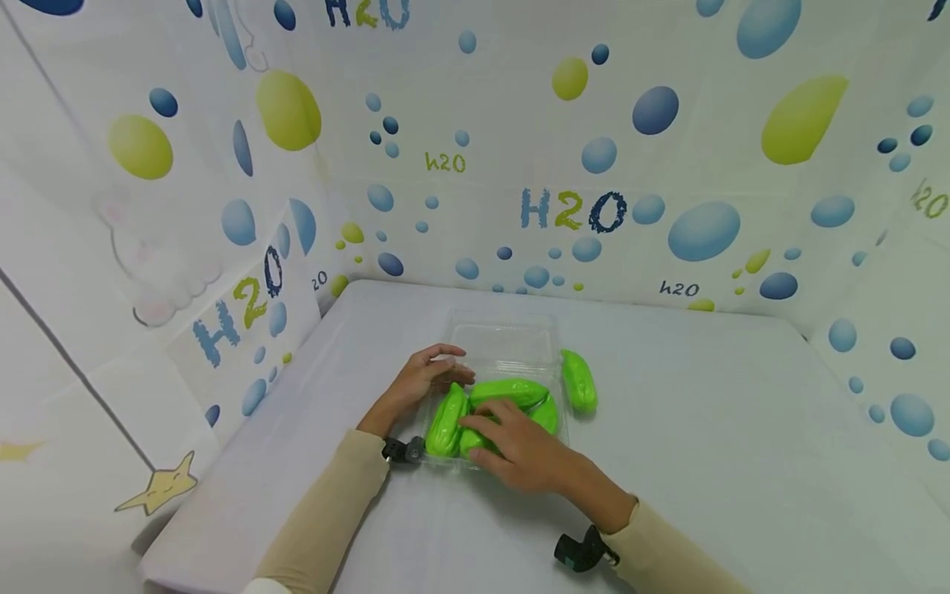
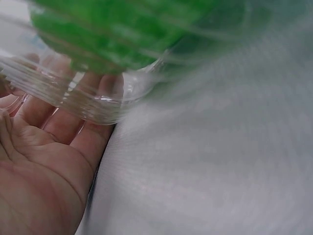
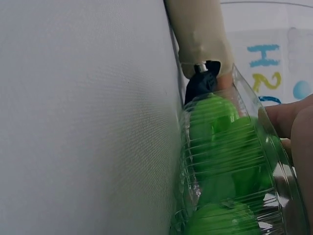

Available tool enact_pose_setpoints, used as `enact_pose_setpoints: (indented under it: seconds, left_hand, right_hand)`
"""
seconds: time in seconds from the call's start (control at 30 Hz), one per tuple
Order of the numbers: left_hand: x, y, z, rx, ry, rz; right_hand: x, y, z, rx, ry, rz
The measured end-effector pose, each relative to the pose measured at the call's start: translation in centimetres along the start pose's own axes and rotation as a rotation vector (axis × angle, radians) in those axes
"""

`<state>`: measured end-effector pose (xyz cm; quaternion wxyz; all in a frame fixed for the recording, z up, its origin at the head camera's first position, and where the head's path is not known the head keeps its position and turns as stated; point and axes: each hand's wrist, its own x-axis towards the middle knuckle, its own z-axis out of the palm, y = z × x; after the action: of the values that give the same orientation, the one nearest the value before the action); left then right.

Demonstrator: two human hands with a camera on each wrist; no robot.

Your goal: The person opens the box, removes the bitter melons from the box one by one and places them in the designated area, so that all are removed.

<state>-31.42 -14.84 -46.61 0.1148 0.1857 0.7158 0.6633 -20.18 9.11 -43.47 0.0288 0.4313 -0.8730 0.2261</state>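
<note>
Clear plastic tray in the middle of the white tabletop, packed with green pods — one more pod just right of it. Left hand steadying the tray's left edge, fingers relaxed; right hand pressing flat, fingers spread, on the pods.

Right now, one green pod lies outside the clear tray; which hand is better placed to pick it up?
Probably the right hand: the loose green pod lies on the tray's right side, while the left hand rests against the clear tray at its left edge.

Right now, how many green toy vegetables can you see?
4: three bright green plastic pods in the clear plastic tray, partly under the right hand; one outside, right. More may be hidden.
</note>
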Motion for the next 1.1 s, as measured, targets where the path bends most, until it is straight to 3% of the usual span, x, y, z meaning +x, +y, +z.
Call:
enact_pose_setpoints:
  seconds: [0.8, 1.1]
  left_hand:
    - [0.23, 0.25, -0.19, 0.018, 0.008, -0.009]
    - [0.09, 0.11, -0.18, 0.037, -0.003, 0.003]
  right_hand:
    - [0.0, -0.09, -0.35, 0.137, 0.051, 0.136]
    - [-0.12, -0.12, -0.43, 0.129, 0.125, 0.065]
